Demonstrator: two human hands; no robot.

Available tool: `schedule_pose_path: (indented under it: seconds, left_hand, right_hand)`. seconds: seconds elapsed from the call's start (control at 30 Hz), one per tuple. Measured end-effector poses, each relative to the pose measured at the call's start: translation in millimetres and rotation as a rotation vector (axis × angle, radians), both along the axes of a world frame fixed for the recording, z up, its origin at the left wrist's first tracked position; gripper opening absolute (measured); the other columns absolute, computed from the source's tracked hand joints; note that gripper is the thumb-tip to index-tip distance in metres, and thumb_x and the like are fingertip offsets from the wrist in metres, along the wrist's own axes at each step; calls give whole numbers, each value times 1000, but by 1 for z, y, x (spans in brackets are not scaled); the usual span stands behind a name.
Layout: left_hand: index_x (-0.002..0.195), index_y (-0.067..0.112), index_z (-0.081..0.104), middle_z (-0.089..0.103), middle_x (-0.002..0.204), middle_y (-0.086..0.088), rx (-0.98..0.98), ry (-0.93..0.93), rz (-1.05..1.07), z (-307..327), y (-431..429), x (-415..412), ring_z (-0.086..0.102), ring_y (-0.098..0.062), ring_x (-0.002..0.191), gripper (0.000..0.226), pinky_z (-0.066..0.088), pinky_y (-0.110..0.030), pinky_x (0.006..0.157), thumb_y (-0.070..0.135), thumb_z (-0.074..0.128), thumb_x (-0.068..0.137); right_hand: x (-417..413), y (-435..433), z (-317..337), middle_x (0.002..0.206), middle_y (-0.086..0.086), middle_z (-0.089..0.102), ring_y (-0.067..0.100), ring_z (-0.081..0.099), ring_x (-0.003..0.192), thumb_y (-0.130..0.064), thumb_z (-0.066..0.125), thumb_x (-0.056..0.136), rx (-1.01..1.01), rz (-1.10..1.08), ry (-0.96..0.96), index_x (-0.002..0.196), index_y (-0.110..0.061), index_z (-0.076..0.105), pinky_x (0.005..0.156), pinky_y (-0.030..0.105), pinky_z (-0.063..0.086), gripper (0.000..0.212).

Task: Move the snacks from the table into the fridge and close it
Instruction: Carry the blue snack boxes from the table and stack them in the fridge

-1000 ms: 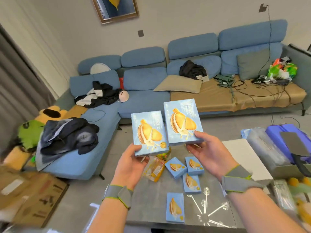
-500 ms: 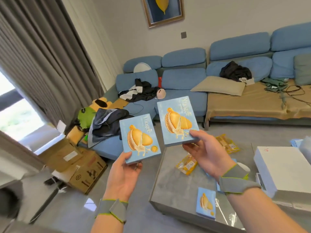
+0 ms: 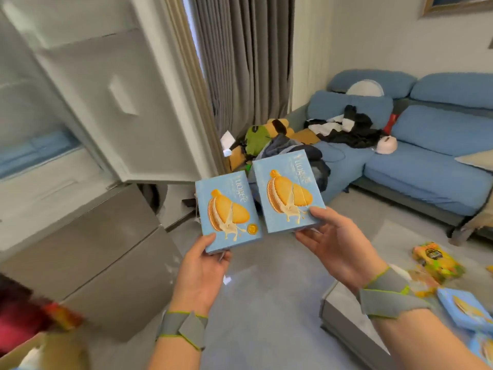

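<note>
I hold two light-blue snack boxes printed with a cream biscuit. My left hand (image 3: 203, 268) grips the lower edge of the left box (image 3: 226, 212). My right hand (image 3: 333, 244) grips the lower right corner of the right box (image 3: 288, 190). Both boxes stand upright in front of me, side by side. At the left stands the fridge (image 3: 80, 249), with its upper door (image 3: 120, 102) swung open toward me. The grey table (image 3: 344, 321) shows at the lower right, with a yellow snack packet (image 3: 437, 259) and smaller blue boxes (image 3: 464, 308) on it.
A blue sofa (image 3: 432, 161) with clothes and a plush toy fills the right back. Grey curtains (image 3: 240, 62) hang behind the fridge door. A cardboard box (image 3: 40, 353) and red things sit at the lower left. Grey floor lies between fridge and table.
My view has swung left from the table and sofa to the open fridge. Both hands still hold their boxes in the same way.
</note>
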State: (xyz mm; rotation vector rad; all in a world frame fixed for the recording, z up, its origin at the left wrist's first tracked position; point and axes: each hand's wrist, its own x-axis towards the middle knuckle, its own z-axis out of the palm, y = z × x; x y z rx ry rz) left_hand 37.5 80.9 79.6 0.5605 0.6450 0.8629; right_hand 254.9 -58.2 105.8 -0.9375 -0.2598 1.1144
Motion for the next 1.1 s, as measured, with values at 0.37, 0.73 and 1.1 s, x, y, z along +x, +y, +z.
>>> schedule_pose_path:
  seconds: [0.37,0.73,1.1]
  left_hand:
    - [113,10,65,70,116,-11,-30,-5,303,-15,55,-120,64,-23,96,23,46,-33,77,11,66,90]
    - [124,13,66,68,132,-10,84,22,522,17,156,-153,65,-24,109,29,46,-35,85,10,66,95]
    - [130,13,62,68,133,-10,93,18,667,26,244,-159,64,-26,119,35,46,-35,94,10,65,95]
  right_hand:
    - [-85,132,-4,110,10,72,22,69,90,-20,66,93,-32,342,-43,105,-17,70,104,43,52,13]
    - [-103,298,-5,121,9,70,23,69,103,-21,67,94,75,600,57,117,-18,66,95,36,58,23]
    - [-113,427,4,120,9,71,24,70,99,-19,65,94,98,724,103,119,-18,70,110,43,48,25]
